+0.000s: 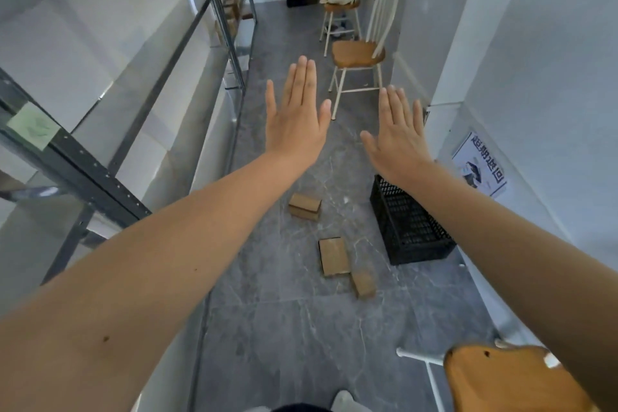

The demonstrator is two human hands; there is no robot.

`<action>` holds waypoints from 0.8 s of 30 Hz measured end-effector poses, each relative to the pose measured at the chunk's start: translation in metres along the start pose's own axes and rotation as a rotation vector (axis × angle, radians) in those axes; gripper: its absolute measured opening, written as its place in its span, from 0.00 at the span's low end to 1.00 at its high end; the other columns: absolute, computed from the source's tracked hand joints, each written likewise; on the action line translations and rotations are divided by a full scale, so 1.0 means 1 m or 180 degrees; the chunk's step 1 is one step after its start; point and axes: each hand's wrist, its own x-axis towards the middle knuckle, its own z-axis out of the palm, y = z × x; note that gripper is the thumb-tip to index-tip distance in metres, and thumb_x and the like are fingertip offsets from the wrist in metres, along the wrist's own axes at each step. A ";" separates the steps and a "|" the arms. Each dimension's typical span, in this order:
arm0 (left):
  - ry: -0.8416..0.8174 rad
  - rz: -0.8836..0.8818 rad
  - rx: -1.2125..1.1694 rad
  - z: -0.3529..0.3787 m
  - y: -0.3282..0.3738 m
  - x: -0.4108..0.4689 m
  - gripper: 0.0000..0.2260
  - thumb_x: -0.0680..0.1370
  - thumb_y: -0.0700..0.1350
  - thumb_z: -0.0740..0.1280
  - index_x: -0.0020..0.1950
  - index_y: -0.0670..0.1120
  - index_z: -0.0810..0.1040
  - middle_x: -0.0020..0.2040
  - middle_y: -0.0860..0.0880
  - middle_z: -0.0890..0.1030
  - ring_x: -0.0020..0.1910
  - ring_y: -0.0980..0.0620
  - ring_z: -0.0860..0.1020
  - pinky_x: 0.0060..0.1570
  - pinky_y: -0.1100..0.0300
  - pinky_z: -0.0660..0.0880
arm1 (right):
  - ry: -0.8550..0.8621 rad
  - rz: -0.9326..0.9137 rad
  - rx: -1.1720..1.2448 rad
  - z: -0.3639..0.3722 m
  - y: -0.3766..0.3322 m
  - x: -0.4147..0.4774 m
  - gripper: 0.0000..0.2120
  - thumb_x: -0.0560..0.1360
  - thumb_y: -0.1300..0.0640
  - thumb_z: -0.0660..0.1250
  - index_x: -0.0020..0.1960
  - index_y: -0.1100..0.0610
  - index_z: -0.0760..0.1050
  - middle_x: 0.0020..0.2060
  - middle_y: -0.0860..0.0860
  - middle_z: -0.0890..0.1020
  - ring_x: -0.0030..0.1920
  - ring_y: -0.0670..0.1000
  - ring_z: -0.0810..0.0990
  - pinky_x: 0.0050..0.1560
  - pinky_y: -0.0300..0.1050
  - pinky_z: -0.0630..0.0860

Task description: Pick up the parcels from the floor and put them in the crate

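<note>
I read this as a narrow storeroom or small stockroom. Evidence: slotted metal racking [100, 177] down the left wall, small cardboard boxes [234, 7] on its far shelves, more brown parcels [305, 207] lying on the grey tiled floor [284, 328], black plastic crate [418, 249] by the bare white wall, printed poster [480, 165] stuck low on it, two chairs [359, 53] against the wall further down

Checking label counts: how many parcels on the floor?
3: far parcel left of the crate, flat parcel nearer the camera, small parcel at its near right corner. More may hide behind the right arm.
</note>
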 end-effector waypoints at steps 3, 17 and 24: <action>-0.0082 -0.0075 -0.0067 0.016 0.005 0.004 0.28 0.84 0.54 0.47 0.81 0.44 0.44 0.81 0.48 0.45 0.80 0.52 0.44 0.77 0.44 0.41 | -0.0209 0.0096 0.0158 0.018 0.021 0.005 0.35 0.82 0.47 0.51 0.79 0.61 0.38 0.79 0.57 0.43 0.79 0.54 0.38 0.77 0.52 0.34; -0.0435 -0.0236 0.0039 0.104 -0.037 0.067 0.28 0.84 0.54 0.46 0.81 0.44 0.43 0.81 0.48 0.45 0.80 0.52 0.43 0.77 0.42 0.41 | -0.0671 0.0203 0.0171 0.078 0.065 0.057 0.35 0.82 0.47 0.50 0.79 0.61 0.37 0.79 0.56 0.41 0.79 0.53 0.37 0.77 0.55 0.37; -0.0995 -0.0155 -0.0075 0.183 -0.051 0.111 0.28 0.85 0.54 0.45 0.81 0.44 0.42 0.81 0.48 0.44 0.80 0.52 0.42 0.76 0.43 0.39 | -0.0947 0.0472 0.0140 0.124 0.077 0.101 0.35 0.82 0.47 0.52 0.79 0.62 0.39 0.79 0.56 0.42 0.79 0.53 0.38 0.77 0.53 0.36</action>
